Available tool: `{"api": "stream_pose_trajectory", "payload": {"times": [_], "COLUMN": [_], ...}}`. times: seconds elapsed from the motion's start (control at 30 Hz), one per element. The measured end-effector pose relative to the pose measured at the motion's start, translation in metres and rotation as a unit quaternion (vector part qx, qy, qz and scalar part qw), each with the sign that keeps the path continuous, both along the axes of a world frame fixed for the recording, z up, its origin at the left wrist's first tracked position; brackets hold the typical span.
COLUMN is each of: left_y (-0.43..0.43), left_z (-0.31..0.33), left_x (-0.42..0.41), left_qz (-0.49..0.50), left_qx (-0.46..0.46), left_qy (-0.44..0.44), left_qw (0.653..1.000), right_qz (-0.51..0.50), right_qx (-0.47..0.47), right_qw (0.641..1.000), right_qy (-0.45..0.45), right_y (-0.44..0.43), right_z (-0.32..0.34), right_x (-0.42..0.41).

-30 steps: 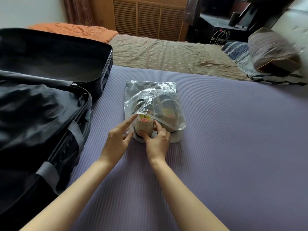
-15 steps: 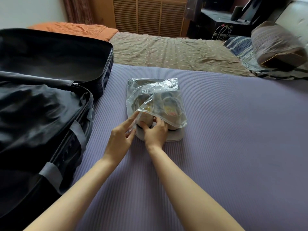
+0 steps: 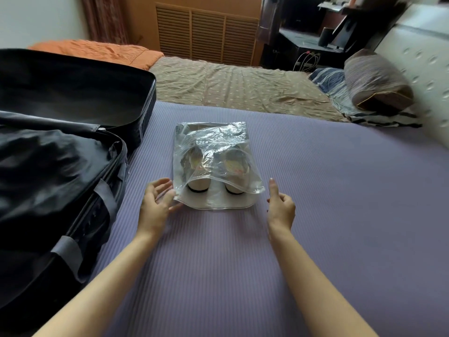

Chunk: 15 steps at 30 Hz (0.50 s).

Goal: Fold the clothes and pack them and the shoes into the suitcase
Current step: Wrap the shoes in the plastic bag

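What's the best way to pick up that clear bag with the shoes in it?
Probably by the two near corners of the plastic bag, one from each side, where the left hand and right hand flank it. Its mouth gapes toward you with the heels of the shoes showing, so lifting that end first should keep them inside.

Shoes (image 3: 237, 166) in bag (image 3: 211, 137), bag on mat (image 3: 315, 190). From bag: suitcase (image 3: 48, 166) at 9 o'clock, pillow (image 3: 376, 81) at 2, left hand (image 3: 155, 203) at 8, right hand (image 3: 280, 207) at 4.
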<state>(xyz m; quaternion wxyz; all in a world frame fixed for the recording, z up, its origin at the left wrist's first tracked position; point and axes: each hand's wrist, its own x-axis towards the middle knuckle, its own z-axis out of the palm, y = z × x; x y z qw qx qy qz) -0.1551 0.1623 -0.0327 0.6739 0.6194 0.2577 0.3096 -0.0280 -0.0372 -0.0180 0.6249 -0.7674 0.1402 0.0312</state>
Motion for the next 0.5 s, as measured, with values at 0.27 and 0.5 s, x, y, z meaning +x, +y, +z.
{"api": "stream_pose_trajectory", "payload": {"times": [0.27, 0.5], "left_y": [-0.002, -0.010], "left_z": [0.005, 0.001], "left_x": [0.017, -0.025], "left_qz": [0.052, 0.056], "left_qx": [-0.203, -0.157], "left_qy": [0.081, 0.094], "left_qw": [0.974, 0.981], "right_qz": [0.104, 0.167], "right_qx": [-0.090, -0.047], "right_qw": [0.990, 0.985], "right_qy": [-0.014, 0.020], "right_y": [-0.008, -0.061], "right_z": [0.007, -0.006], "right_x": [0.018, -0.018]}}
